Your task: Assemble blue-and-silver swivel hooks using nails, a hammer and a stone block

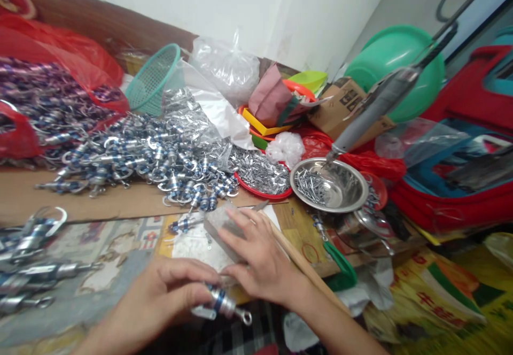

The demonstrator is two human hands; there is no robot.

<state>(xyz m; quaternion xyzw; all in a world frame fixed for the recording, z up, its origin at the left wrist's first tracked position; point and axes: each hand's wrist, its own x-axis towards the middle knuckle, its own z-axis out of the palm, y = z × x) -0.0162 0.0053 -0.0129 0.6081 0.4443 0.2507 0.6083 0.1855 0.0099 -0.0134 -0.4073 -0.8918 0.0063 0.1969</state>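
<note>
My left hand [172, 291] is closed around a metal fitting [222, 304] with blue bands, its thumb and forefinger pinching the upper end. A small ring shows at the fitting's lower right end. My right hand [256, 256] lies over a grey block [224, 232], fingers bent across its top and thumb near the left fingertips. The block rests on a whitish sheet [186, 248] on the bench. Just left of the block lies another blue-banded fitting [186, 222]. A wooden stick [298, 256] runs under my right wrist.
Many similar fittings [160, 157] are heaped at the back left, with more [32, 264] at the near left. Small metal pieces fill a red tray [262, 196]. A steel bowl [348, 189] holds pins, beneath a hanging grey powered screwdriver [372, 103]. A green-handled tool [340, 269] hangs nearby.
</note>
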